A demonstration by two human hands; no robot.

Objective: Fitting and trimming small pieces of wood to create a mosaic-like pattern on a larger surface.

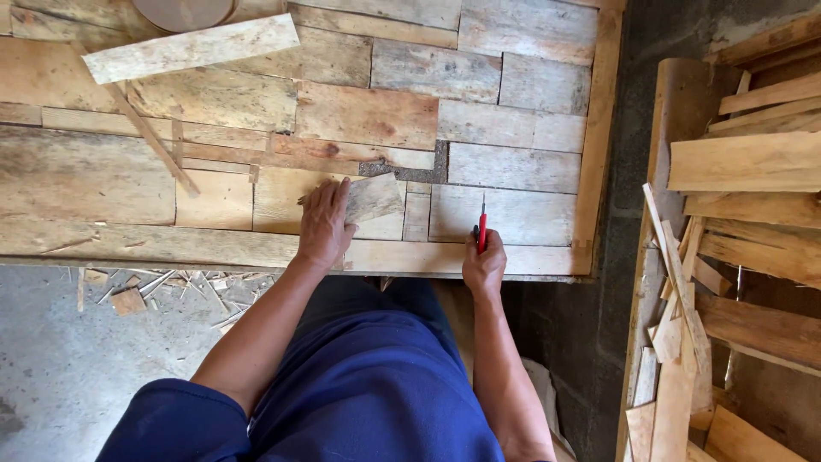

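Observation:
My left hand lies flat on a small grey piece of wood and presses it onto the patchwork wooden panel. The piece sits tilted over a gap between the fitted boards. My right hand rests near the panel's front edge and holds a red pen upright, tip pointing away from me. The two hands are about a hand's width apart.
A long pale board and a thin strip lie loose on the panel at the upper left. A round wooden object shows at the top edge. Stacked planks and offcuts fill the right side. Wood chips litter the concrete floor at left.

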